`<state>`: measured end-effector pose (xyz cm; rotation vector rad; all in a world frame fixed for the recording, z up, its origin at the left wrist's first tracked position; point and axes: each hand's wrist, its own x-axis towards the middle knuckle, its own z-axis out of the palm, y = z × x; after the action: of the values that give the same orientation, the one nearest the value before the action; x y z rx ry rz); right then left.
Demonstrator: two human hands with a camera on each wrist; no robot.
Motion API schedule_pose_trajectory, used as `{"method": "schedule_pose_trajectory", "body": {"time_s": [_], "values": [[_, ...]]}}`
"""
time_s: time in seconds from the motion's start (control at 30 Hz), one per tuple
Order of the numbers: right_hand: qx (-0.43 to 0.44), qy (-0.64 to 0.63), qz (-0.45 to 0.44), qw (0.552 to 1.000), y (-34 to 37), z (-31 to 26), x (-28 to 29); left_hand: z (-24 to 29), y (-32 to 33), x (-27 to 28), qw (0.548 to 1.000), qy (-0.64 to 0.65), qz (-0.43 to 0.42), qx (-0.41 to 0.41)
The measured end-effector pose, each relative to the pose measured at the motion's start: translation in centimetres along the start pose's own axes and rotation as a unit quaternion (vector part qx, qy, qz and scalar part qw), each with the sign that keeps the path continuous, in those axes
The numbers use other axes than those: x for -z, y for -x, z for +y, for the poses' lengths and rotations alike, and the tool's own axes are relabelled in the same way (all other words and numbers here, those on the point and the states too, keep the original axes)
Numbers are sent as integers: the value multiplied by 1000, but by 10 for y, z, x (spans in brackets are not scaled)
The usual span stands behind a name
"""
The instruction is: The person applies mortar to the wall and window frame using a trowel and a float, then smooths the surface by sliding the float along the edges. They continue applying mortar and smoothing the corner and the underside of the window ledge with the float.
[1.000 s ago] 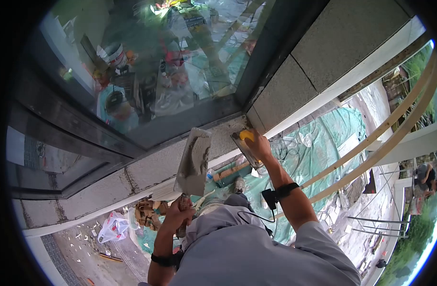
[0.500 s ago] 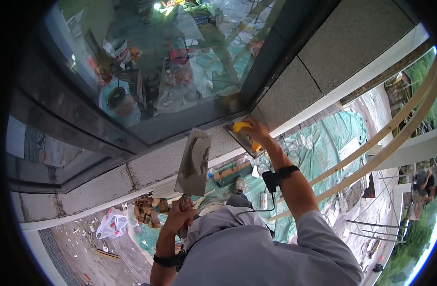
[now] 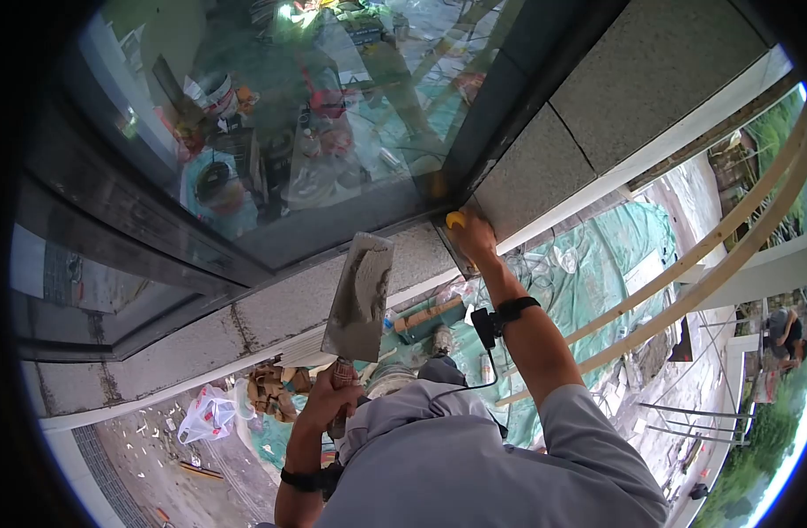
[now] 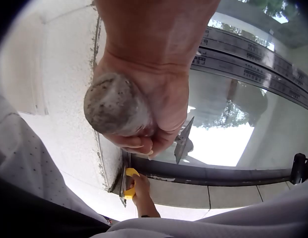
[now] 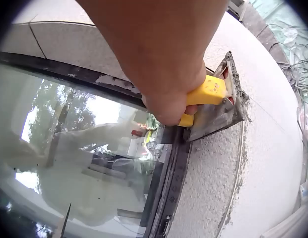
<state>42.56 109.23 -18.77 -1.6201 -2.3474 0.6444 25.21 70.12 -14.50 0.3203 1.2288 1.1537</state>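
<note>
My left hand (image 3: pixel 328 400) grips the handle of a flat rectangular trowel (image 3: pixel 349 321), its blade bearing a smear of grey mortar. The left wrist view shows fingers wrapped round its rounded, mortar-stained handle end (image 4: pixel 114 104). In my right hand (image 3: pixel 477 241) is a plastering trowel with a yellow handle (image 5: pixel 213 90). Its metal plate (image 5: pixel 213 121) stands tilted over the speckled stone sill (image 5: pixel 208 171), at the corner where the sill meets the tiled wall. Grey mortar crusts the plate's edges.
A large dark-framed window (image 3: pixel 333 141) runs along the sill, reflecting clutter. Grey tiles (image 3: pixel 535 158) rise on the right. Below lie green sheeting (image 3: pixel 588 273), a white plastic bag (image 3: pixel 208 415) and debris. Pale wooden strips (image 3: pixel 650 317) curve past on the right, with another person (image 3: pixel 784 333) beyond.
My right hand has moved the yellow-handled trowel toward the wall corner, and its plate has turned from facing up to steeply tilted. My left hand and its trowel stay almost in place.
</note>
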Motion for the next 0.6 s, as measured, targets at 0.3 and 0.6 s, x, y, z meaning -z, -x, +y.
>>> {"method": "schedule_pose_trajectory", "body": {"time_s": [0.3,0.6], "values": [[-11,30,-6,999,33,25,-3,-10,-5,3,1000,7,-16,0],[-5,19,-73,997,115,81,19,-5,-15,0,999,-19,-42,1]]}}
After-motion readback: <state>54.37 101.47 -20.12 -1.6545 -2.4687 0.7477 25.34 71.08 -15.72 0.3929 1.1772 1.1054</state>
